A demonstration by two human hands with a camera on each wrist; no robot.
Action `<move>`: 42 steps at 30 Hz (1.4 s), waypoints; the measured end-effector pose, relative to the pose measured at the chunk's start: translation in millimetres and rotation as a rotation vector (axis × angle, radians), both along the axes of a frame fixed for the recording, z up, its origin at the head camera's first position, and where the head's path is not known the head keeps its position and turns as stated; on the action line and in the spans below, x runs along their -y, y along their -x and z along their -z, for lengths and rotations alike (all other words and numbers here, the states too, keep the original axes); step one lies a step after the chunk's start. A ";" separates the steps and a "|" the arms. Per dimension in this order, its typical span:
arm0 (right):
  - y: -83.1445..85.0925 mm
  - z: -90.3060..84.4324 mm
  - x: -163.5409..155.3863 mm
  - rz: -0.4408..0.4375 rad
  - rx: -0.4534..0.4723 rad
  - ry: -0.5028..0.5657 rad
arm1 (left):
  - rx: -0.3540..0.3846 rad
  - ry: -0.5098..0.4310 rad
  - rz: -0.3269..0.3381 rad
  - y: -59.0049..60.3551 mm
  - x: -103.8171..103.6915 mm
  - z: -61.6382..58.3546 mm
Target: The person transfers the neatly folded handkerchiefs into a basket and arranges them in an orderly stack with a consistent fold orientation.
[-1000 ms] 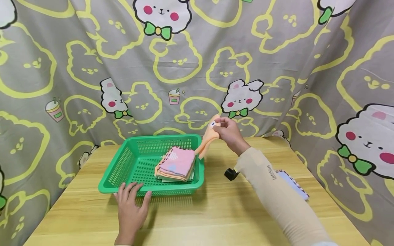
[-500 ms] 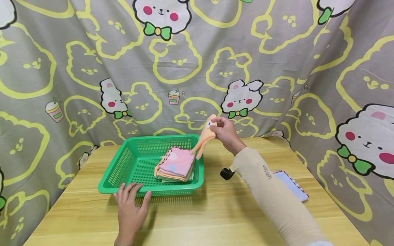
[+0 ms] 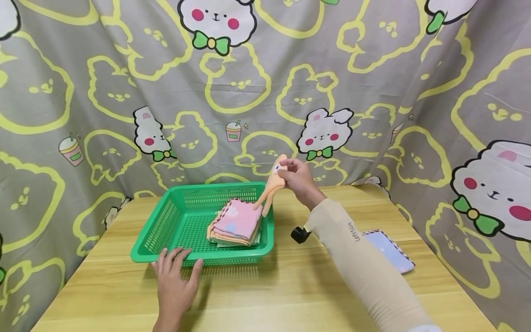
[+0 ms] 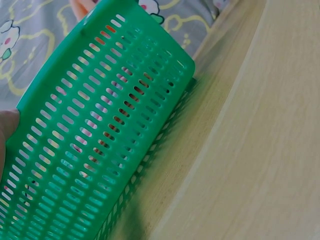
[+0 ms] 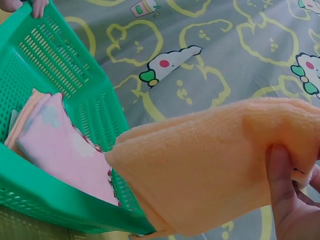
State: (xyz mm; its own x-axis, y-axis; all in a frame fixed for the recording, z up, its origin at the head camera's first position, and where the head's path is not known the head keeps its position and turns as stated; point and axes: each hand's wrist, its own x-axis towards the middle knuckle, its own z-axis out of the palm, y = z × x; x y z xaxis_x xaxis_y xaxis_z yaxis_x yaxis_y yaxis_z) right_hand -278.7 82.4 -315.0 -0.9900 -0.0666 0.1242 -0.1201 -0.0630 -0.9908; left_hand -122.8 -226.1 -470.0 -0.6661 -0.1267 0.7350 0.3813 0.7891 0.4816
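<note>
My right hand (image 3: 296, 179) pinches a folded orange cloth (image 3: 271, 184) and holds it in the air over the right rim of the green basket (image 3: 166, 220). The same orange cloth (image 5: 210, 170) fills the right wrist view, gripped at its right end by my fingers (image 5: 287, 200). A stack of folded cloths (image 3: 237, 221), pink on top, lies in the basket's right half. My left hand (image 3: 176, 276) rests flat with spread fingers against the basket's near rim; the basket wall (image 4: 95, 130) fills the left wrist view.
A pale blue cloth with a dark edge (image 3: 387, 251) lies on the wooden table (image 3: 282, 295) at the right, partly behind my forearm. A small black object (image 3: 299, 234) sits under my right wrist. A patterned curtain (image 3: 249, 83) closes off the back and sides.
My right hand has carried the orange cloth a little to the left and up, closer over the basket's right rim. The left hand has stayed put.
</note>
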 end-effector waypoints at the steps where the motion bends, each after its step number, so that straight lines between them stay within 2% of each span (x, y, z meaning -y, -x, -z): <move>1: 0.4 0.2 0.7 0.001 0.002 0.002 | 0.002 -0.001 0.000 -0.2 -0.2 0.0; 12: -1.4 -3.8 9.0 0.003 0.020 0.017 | 0.010 -0.011 0.002 -1.6 -1.6 -1.9; 21: 0.4 -8.5 17.8 0.055 0.013 0.014 | 0.008 -0.008 0.003 -0.9 -2.3 -2.4; 31: 2.3 -5.2 28.8 0.064 0.007 0.024 | 0.018 -0.004 0.001 -3.6 -0.2 -2.8; 42: 2.5 -2.3 37.5 0.076 -0.002 0.085 | 0.025 -0.004 -0.004 -2.4 -1.0 -1.2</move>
State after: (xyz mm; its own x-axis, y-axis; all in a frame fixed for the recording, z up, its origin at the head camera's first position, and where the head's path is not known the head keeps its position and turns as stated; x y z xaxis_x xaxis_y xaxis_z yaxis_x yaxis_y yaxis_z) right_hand -281.3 44.9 -312.7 -0.9916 0.0193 0.1282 -0.1296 -0.1376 -0.9820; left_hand -120.4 -225.1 -468.7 -0.6833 -0.1328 0.7179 0.3659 0.7887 0.4941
